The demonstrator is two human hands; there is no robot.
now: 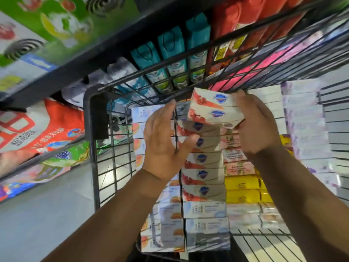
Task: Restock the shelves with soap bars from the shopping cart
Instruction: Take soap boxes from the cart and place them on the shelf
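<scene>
**Two boxed bars lifted from the cart row**

Nearest the camera, both forearms reach down into the cart (94,148), a black wire basket packed with rows of soap boxes. The closest rows are pale boxes (204,209) lying flat; beyond them runs a row of white-and-red soap boxes (203,174) with a blue shield mark, flanked on the right by yellow boxes (242,190) and pink ones (236,167).

The left hand (162,146) hovers over that row with fingers spread and thumb out, gripping nothing; whether its fingertips brush the boxes below cannot be told. The right hand (256,125) is wrapped round the right end of two stacked soap bars (214,108), fingers curled over the far edge, lifting them tilted above the row.

By their look, these are thin card cartons around a solid bar: stiff enough to squeeze, light singly, noticeably weightier in a stack. The glossy card is probably slick, so two held from one end could slide apart or hinge open. The safer hold is likely across both short ends, one palm on each, pressing the pair together, rather than pinching the printed faces, which could dent.

Farther off, past the cart's far wall, the shelves (75,72) carry teal bottles (173,48) and red pouches (232,21).
</scene>
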